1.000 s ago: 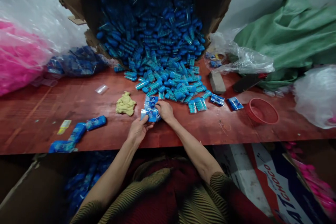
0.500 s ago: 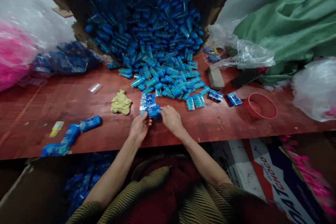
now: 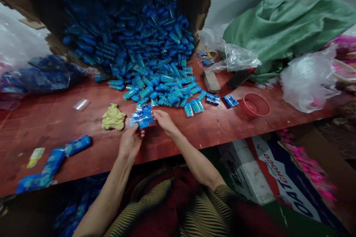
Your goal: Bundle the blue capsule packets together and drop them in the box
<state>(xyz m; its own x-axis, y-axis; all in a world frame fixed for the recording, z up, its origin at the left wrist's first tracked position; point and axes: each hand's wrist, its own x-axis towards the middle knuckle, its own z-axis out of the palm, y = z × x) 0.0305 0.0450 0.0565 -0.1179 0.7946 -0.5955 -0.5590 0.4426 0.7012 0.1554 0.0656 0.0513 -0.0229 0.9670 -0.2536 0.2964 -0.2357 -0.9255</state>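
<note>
Inside a torn cardboard box (image 3: 205, 14) at the back of our red-brown table (image 3: 178, 144), blue tubes (image 3: 161, 85) lie heaped and spill out toward us. A green cloth (image 3: 272, 26) is bunched at right. Below the table edge, a printed carton (image 3: 280, 181) reads "OAT" in dark blue and "CHOCO" in red; dark characters on the white box (image 3: 247, 170) beside it are too blurred for us to read. A clear plastic bag (image 3: 306, 81) sits near the green cloth.

Centre front, our left hand (image 3: 130, 142) grips the blue packets (image 3: 142, 116) at their near edge, thumb on top and fingers curled loosely beneath. Our right hand (image 3: 164, 120) meets their right edge with thumb and forefinger drawn nearly together; we cannot tell whether they pinch it. A red basket (image 3: 255, 104) stands to the right, and a crumpled yellow cloth (image 3: 113, 117) lies just left of the packets, whose small print is illegible to us.
</note>
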